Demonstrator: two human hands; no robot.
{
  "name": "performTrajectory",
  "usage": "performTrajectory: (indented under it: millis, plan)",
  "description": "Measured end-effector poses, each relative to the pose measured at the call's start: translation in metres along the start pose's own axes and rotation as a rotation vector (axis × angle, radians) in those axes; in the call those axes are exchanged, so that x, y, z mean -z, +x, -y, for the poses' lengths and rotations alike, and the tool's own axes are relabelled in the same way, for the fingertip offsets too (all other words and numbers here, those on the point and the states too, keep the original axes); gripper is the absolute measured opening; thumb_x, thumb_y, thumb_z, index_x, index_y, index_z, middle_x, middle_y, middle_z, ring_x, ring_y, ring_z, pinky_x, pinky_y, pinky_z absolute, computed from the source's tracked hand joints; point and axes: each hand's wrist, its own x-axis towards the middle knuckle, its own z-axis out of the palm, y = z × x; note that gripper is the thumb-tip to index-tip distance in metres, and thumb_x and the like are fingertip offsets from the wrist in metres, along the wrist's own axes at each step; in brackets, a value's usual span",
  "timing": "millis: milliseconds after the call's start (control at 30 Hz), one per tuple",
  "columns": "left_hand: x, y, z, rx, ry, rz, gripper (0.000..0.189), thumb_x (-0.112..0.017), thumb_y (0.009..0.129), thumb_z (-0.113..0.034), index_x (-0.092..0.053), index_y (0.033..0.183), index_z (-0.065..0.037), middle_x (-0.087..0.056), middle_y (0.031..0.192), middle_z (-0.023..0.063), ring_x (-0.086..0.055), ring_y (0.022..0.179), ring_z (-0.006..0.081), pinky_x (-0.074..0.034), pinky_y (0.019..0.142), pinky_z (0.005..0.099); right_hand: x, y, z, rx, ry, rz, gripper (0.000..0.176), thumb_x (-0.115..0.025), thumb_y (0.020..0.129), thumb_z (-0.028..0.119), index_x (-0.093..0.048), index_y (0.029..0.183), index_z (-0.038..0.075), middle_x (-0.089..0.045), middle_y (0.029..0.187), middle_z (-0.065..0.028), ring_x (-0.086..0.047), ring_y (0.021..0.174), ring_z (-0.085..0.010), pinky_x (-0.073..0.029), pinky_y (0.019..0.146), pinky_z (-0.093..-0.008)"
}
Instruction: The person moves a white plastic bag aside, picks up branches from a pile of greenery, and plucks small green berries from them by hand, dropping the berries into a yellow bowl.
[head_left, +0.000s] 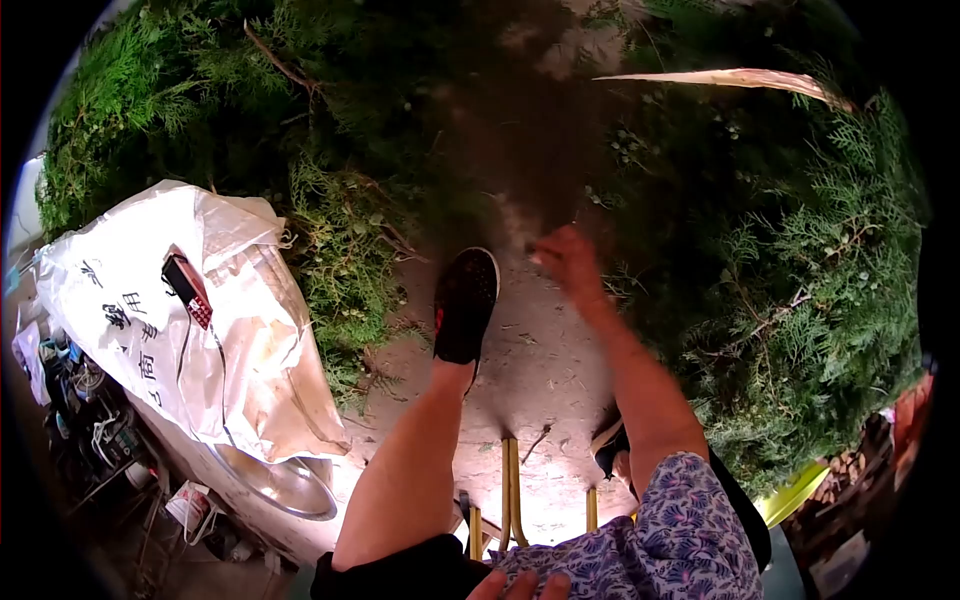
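Note:
My right hand (571,262) reaches forward over the bare floor (520,330), just past my shoe (468,300). Its fingers are curled together, slightly blurred; what they hold, if anything, I cannot make out. A dark, smeared patch lies just beyond it, between heaps of green conifer branches (800,260). At the bottom edge, my left hand (520,587) rests against my patterned shirt, with only its fingers showing, stretched out and holding nothing visible.
A white printed sack (250,350) lies at left with a small red device (187,285) and its cord on it. Below sits a metal bowl (315,492). A split pale branch (730,77) lies at upper right. Yellow metal legs (511,480) stand beneath me.

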Motion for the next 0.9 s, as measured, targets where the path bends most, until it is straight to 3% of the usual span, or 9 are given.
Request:
performTrajectory:
  millis: [33,133,267,333,433,500,733,800,900]
  plan:
    - [0.000,0.000,0.000,-0.003,0.013,0.002,0.040,-0.054,0.078,-0.022,-0.050,0.117,-0.015,-0.048,0.122,0.0166,-0.050,0.109,0.0303,-0.034,0.098,0.0447,-0.009,-0.005,-0.004,0.330,-0.252,-0.064,0.021,-0.067,0.067,0.004,-0.064,0.087,0.007,-0.057,0.079,-0.0132,-0.056,0.058,-0.0276,-0.046,0.053,-0.0346]
    - [-0.002,-0.001,-0.004,-0.022,0.051,0.013,0.041,-0.055,0.078,-0.022,-0.050,0.117,-0.015,-0.048,0.123,0.0167,-0.050,0.110,0.0307,-0.033,0.098,0.0449,-0.033,-0.012,-0.006,0.174,-0.570,0.001,0.022,-0.065,0.070,0.006,-0.063,0.092,0.007,-0.057,0.082,-0.0150,-0.056,0.070,-0.0273,-0.045,0.064,-0.0342]
    - [-0.009,-0.003,-0.002,-0.055,0.121,0.031,0.042,-0.057,0.076,-0.021,-0.050,0.118,-0.015,-0.048,0.123,0.0168,-0.049,0.110,0.0313,-0.033,0.098,0.0451,-0.019,-0.023,0.000,0.225,-0.208,0.019,0.021,-0.063,0.075,0.007,-0.060,0.096,0.005,-0.058,0.081,-0.0126,-0.056,0.067,-0.0228,-0.045,0.055,-0.0332]
    - [-0.014,-0.006,0.000,-0.082,0.166,0.035,0.043,-0.058,0.076,-0.021,-0.050,0.118,-0.015,-0.047,0.123,0.0169,-0.049,0.110,0.0316,-0.032,0.099,0.0452,0.015,-0.041,0.045,-0.757,0.956,0.205,0.015,-0.062,0.078,0.007,-0.059,0.092,0.002,-0.058,0.077,-0.0111,-0.056,0.060,-0.0202,-0.042,0.042,-0.0296]
    - [-0.019,-0.008,-0.005,-0.147,0.230,0.008,0.044,-0.059,0.075,-0.020,-0.050,0.118,-0.015,-0.047,0.124,0.0170,-0.049,0.110,0.0320,-0.032,0.099,0.0453,0.055,-0.074,0.070,-0.614,1.299,0.124,0.015,-0.059,0.083,0.012,-0.057,0.092,-0.001,-0.058,0.078,-0.0096,-0.054,0.061,-0.0140,-0.038,0.039,-0.0239]
    - [-0.022,-0.007,-0.010,-0.146,0.260,-0.209,0.047,-0.067,0.068,-0.017,-0.053,0.112,-0.006,-0.057,0.107,0.0138,-0.055,0.097,0.0302,-0.040,0.088,0.0372,0.091,-0.091,0.085,-0.534,1.308,0.092,0.017,-0.059,0.084,0.013,-0.056,0.093,0.000,-0.058,0.079,-0.0101,-0.054,0.061,-0.0144,-0.038,0.039,-0.0242]
    - [-0.046,-0.006,-0.009,-0.298,0.287,-0.361,0.044,-0.060,0.072,-0.010,-0.052,0.115,-0.004,-0.058,0.108,0.0151,-0.055,0.097,0.0323,-0.043,0.083,0.0395,0.235,-0.181,0.179,-0.328,1.273,-0.104,0.017,-0.056,0.086,0.020,-0.057,0.092,0.004,-0.057,0.083,-0.0089,-0.053,0.067,-0.0147,-0.039,0.048,-0.0267]
    - [-0.051,-0.005,-0.018,-0.320,0.306,-0.378,0.044,-0.065,0.071,-0.010,-0.051,0.111,-0.004,-0.058,0.090,0.0142,-0.056,0.084,0.0337,-0.044,0.072,0.0405,0.266,-0.219,0.200,-0.241,1.264,-0.226,0.024,-0.055,0.088,0.027,-0.057,0.090,0.004,-0.056,0.083,-0.0084,-0.053,0.069,-0.0152,-0.039,0.050,-0.0274]
    - [-0.068,0.003,-0.023,-0.329,0.311,-0.382,0.038,-0.063,0.072,-0.011,-0.053,0.108,-0.003,-0.059,0.090,0.0157,-0.055,0.083,0.0349,-0.044,0.071,0.0408,0.308,-0.286,0.220,-0.149,1.292,-0.349,0.029,-0.055,0.088,0.032,-0.056,0.089,0.004,-0.056,0.084,-0.0080,-0.052,0.071,-0.0155,-0.039,0.051,-0.0272]
